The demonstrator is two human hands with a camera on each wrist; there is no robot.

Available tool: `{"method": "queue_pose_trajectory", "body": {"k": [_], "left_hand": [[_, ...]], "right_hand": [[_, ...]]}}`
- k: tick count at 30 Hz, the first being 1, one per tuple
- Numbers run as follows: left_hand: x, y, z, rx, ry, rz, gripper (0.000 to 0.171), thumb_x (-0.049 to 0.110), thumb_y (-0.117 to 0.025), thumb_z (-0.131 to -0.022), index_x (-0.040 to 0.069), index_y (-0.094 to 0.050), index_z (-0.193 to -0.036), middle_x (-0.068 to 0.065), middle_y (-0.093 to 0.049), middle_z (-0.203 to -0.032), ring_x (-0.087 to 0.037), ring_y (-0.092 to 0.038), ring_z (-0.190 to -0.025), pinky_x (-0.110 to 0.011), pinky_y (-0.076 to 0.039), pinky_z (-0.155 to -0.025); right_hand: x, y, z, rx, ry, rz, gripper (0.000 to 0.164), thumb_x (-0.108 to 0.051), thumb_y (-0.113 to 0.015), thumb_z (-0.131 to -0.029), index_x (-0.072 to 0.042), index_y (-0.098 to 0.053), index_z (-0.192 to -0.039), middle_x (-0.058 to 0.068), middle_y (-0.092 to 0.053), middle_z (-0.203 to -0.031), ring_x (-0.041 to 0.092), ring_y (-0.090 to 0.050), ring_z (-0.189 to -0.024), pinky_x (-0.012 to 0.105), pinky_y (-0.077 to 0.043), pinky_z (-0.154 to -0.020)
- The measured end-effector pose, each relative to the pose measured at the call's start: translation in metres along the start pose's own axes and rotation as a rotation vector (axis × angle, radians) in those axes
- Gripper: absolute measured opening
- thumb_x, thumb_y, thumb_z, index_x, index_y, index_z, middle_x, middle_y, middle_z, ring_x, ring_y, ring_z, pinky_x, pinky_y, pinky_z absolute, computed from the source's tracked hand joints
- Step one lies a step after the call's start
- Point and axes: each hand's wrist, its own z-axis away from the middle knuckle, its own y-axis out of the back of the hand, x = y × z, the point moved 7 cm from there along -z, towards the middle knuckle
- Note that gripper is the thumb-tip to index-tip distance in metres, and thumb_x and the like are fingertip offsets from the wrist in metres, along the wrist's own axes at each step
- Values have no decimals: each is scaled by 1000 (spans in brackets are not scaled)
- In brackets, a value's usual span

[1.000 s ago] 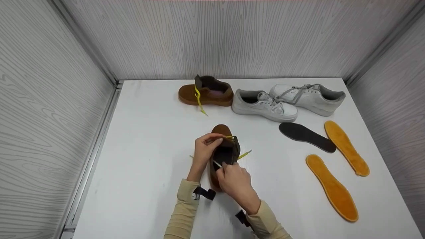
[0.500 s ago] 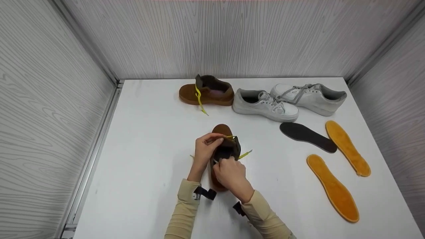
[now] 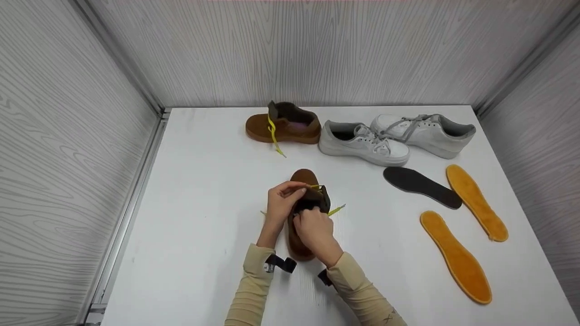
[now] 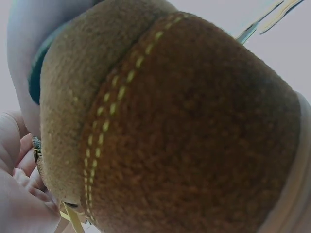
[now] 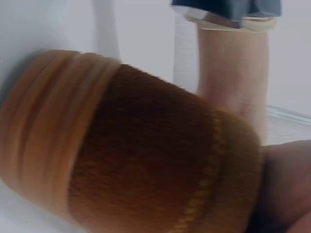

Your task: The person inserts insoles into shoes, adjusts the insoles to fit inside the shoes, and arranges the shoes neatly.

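A brown suede shoe (image 3: 303,175) with yellow laces stands on the table, toe pointing away from me. My left hand (image 3: 278,206) pinches the edge of its upper near the lace eyelets, thumb against fingers. My right hand (image 3: 316,228) reaches into the shoe opening from the heel side, with its fingertips hidden inside; I cannot tell what they hold. The left wrist view is filled by the shoe's side (image 4: 194,107) with yellow stitching. In the right wrist view, the rounded heel (image 5: 146,145) sits close beside the right hand (image 5: 286,179).
The matching brown shoe (image 3: 285,129) stands at the back, beside two white sneakers (image 3: 362,145). On the right lie a black insole (image 3: 421,186) and two orange insoles (image 3: 457,258), one partly touching the black one. Wood-grain panels (image 3: 317,54) enclose the table (image 3: 195,203).
The right hand has moved forward, deeper into the shoe toward the toe. A pale strip beside its thumb is now mostly covered. The left hand keeps its pinch in place.
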Motion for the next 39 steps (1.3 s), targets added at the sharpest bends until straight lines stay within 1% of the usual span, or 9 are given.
{"method": "queue_pose_trajectory", "body": {"k": [6,10,14,17,22,26,31,35,39], "left_hand": [[1,-1,0,-10,-10,7,20,3,-72,-89,-9,-71,-105,-19,-73,-101,-31,-70,-98,-35,-54,-86],[2,-1,0,-14,-13,12,19,2,-71,-89,-9,-71,-105,-18,-73,-101,-32,-69,-99,-37,-54,-88],[2,-1,0,-14,-11,15,19,2,-71,-90,-8,-71,-105,-20,-72,-102,-31,-69,-99,-36,-53,-88],[2,0,0,-6,-7,8,19,2,-71,-90,-8,-71,-105,-22,-72,-103,-30,-70,-98,-33,-53,-87],[3,-1,0,-2,8,-4,21,-2,-69,-90,-13,-68,-108,-26,-70,-106,-30,-69,-100,-32,-54,-86],[11,-4,2,-12,9,-19,20,-6,-67,-89,-16,-66,-107,-27,-70,-105,-30,-70,-99,-31,-54,-85],[27,-8,6,-6,8,-16,19,-7,-66,-89,-17,-66,-105,-27,-70,-103,-30,-70,-97,-30,-54,-85],[29,-9,6,-9,2,-23,20,-7,-67,-89,-18,-66,-105,-27,-70,-102,-30,-70,-97,-30,-54,-84],[28,-8,6,-4,4,-30,20,-7,-67,-89,-18,-66,-105,-26,-70,-102,-29,-70,-97,-29,-53,-84]], "right_hand": [[1,-8,-7,-12,-5,36,29,-24,-65,-92,2,-72,-84,24,-64,-81,41,-66,-70,50,-54,-57],[1,-11,-10,-71,-7,52,30,-28,-66,-93,1,-73,-90,24,-67,-85,41,-67,-77,50,-54,-60],[2,-15,-13,-129,-5,107,35,-34,-64,-94,0,-74,-93,23,-69,-89,41,-68,-81,50,-55,-62],[0,-15,-12,-137,13,139,37,-36,-63,-95,-1,-74,-93,22,-69,-88,41,-68,-80,49,-55,-61],[-4,-11,-10,-113,50,163,38,-35,-62,-95,0,-72,-83,20,-68,-79,39,-68,-73,47,-55,-56],[-5,-11,-8,-129,67,177,34,-30,-64,-94,0,-72,-81,18,-68,-77,38,-68,-71,46,-55,-55],[-4,-12,-7,-170,85,144,21,-21,-69,-87,-1,-71,-85,17,-69,-81,39,-69,-74,47,-55,-58],[-3,-11,-6,-181,120,110,11,-10,-70,-81,-1,-70,-86,19,-69,-85,40,-68,-78,48,-55,-60],[-3,-8,-4,-172,178,89,7,-3,-70,-77,-1,-68,-82,21,-68,-84,41,-68,-78,50,-55,-63]]}}
